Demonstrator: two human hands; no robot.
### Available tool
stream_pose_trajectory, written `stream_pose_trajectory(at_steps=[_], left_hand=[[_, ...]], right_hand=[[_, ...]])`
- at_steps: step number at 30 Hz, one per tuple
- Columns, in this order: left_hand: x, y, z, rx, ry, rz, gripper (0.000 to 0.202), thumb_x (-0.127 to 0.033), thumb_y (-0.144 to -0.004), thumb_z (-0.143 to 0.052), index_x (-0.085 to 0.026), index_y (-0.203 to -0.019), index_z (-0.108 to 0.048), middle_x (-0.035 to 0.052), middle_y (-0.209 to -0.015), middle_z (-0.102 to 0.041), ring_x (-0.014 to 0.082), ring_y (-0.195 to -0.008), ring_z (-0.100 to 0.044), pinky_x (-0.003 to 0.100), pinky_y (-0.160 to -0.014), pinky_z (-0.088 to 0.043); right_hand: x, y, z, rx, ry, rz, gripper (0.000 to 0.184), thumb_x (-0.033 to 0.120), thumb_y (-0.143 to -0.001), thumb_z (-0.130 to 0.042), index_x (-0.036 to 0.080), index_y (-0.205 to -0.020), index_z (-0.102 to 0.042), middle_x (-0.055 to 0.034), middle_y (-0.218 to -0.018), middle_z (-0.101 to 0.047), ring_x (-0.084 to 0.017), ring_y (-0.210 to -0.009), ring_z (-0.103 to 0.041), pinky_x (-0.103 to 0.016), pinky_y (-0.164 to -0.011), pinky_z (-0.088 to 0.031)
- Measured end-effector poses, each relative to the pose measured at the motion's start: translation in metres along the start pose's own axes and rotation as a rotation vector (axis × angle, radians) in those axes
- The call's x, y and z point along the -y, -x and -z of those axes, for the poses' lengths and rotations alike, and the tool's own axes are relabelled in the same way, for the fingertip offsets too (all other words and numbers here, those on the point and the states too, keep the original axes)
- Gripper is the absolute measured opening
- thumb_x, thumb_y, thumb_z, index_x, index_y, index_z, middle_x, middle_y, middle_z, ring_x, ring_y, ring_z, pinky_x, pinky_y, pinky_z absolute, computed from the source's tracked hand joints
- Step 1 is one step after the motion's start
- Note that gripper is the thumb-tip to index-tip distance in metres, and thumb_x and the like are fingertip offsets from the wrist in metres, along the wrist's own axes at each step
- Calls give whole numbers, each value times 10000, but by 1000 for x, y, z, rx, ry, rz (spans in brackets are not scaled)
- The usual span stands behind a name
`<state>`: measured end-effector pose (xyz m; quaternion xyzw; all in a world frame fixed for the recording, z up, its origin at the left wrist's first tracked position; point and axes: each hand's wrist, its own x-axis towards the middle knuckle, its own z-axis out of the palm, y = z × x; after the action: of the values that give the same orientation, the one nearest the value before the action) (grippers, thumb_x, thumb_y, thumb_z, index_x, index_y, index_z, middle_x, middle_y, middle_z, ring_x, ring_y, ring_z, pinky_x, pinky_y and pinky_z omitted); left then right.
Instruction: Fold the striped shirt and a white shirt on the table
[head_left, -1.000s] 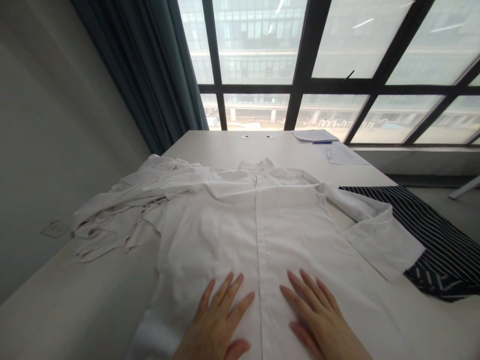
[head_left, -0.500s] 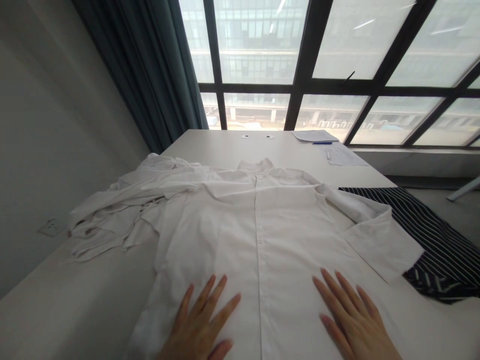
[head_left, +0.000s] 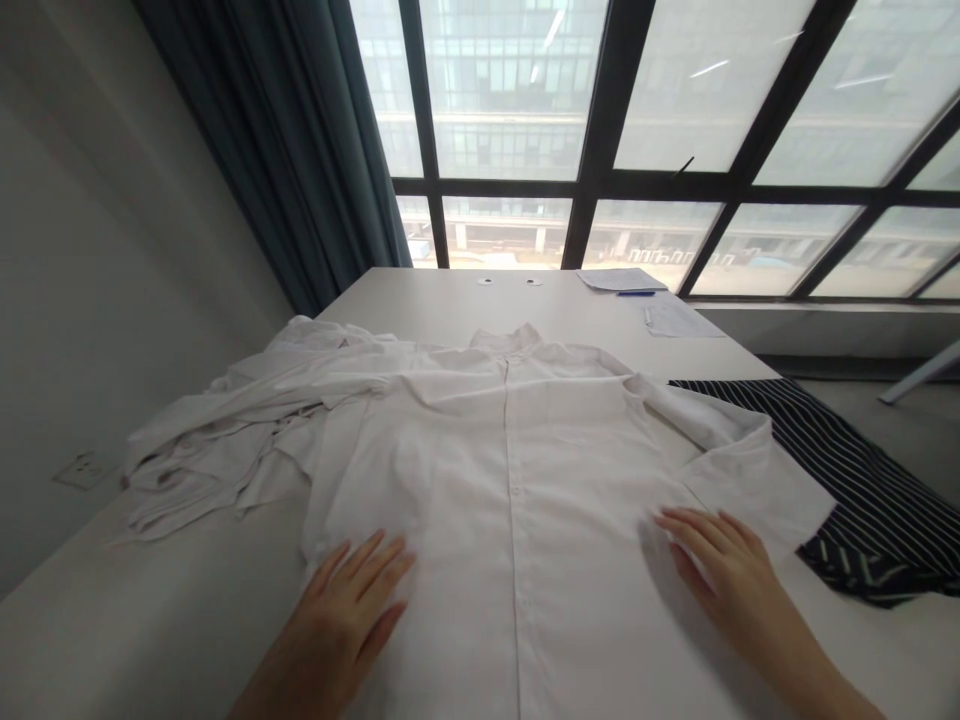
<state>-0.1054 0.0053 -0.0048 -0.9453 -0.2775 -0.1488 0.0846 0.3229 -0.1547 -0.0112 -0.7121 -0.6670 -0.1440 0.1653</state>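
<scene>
A white button-up shirt (head_left: 465,480) lies front side up on the white table, its collar toward the window and its lower end running out of view near me. My left hand (head_left: 349,605) is over the shirt's left side, fingers stretched out, holding nothing. Over the right side, below the folded sleeve, my right hand (head_left: 724,565) has its fingers extended and slightly bent, with a shadow on the cloth beside it. Whether that hand touches the fabric I cannot tell. The right sleeve overlaps a black cloth with white stripes (head_left: 847,450).
A crumpled pile of white clothing (head_left: 217,430) lies at the left, against the shirt's left sleeve. Papers (head_left: 619,280) and a blue pen (head_left: 636,293) rest at the table's far right. Behind stand a dark curtain (head_left: 300,150) and a window. A wall socket (head_left: 84,470) is at left.
My hands have moved apart: the left one outward to the left, the right one outward and a little farther up the shirt. The right fingers are closer together. The shirt looks much the same.
</scene>
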Motion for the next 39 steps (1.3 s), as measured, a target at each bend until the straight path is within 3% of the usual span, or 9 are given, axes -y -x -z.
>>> stream_pose_trajectory(at_steps=[5, 9, 13, 18, 25, 29, 35, 39], left_hand=[[-24, -84, -1, 82, 126, -42, 369, -258, -984, -381, -202, -1297, -568, 91, -1373, -582, 226, -1305, -502, 435, -1087, -394], [-36, -145, -29, 199, 90, -87, 425, -299, -998, -381, -122, -1369, -487, 159, -1493, -435, 256, -1386, -400, 453, -1117, -345], [-27, -175, -62, 208, 51, -5, 565, -425, -1007, -341, -109, -1475, -342, 171, -1556, -320, 269, -1450, -272, 474, -1162, -234], [-10, -172, -77, 218, 66, -22, 604, -497, -1009, -275, -162, -1510, -289, 119, -1583, -277, 236, -1471, -216, 431, -1168, -201], [32, -162, -68, 272, 27, 91, 565, -467, -1010, -290, -189, -1501, -330, 111, -1575, -293, 235, -1454, -269, 443, -1174, -170], [49, -156, -66, 247, 19, 158, 550, -451, -1006, -301, -194, -1489, -358, 103, -1571, -304, 225, -1453, -273, 445, -1181, -159], [47, -151, -65, 190, -34, 265, 523, -436, -997, -330, -200, -1455, -421, 105, -1553, -344, 251, -1443, -293, 482, -1172, -165], [37, -154, -60, 150, -108, 325, 537, -410, -988, -352, -120, -1429, -455, 161, -1511, -407, 304, -1412, -335, 514, -1143, -207]], right_hand=[[43, -77, -10, 160, -197, 221, 334, 184, -946, -421, 249, -1225, -592, -78, -1312, -620, -209, -1263, -524, -438, -1072, -379], [67, -120, -39, 237, -235, 251, 381, 175, -936, -416, 194, -1290, -554, -114, -1407, -542, -233, -1331, -452, -455, -1102, -349], [69, -142, -65, 306, -184, 161, 436, 238, -970, -362, 166, -1377, -499, -122, -1490, -454, -242, -1389, -377, -462, -1129, -295], [52, -142, -75, 367, -136, 113, 523, 419, -1005, -288, 242, -1492, -363, -55, -1573, -321, -245, -1450, -257, -491, -1147, -248], [-9, -138, -75, 369, 21, -135, 567, 464, -1007, -216, 234, -1514, -325, -46, -1589, -280, -263, -1450, -254, -486, -1146, -252], [-38, -130, -74, 354, 72, -215, 581, 473, -1005, -214, 214, -1512, -328, -64, -1586, -290, -262, -1446, -266, -470, -1145, -258], [-46, -121, -72, 317, 97, -228, 565, 436, -1009, -221, 177, -1495, -346, -101, -1568, -324, -251, -1434, -292, -484, -1136, -260], [-36, -126, -70, 266, 173, -198, 492, 330, -1002, -262, 145, -1417, -453, -142, -1498, -438, -279, -1379, -384, -518, -1125, -243]])
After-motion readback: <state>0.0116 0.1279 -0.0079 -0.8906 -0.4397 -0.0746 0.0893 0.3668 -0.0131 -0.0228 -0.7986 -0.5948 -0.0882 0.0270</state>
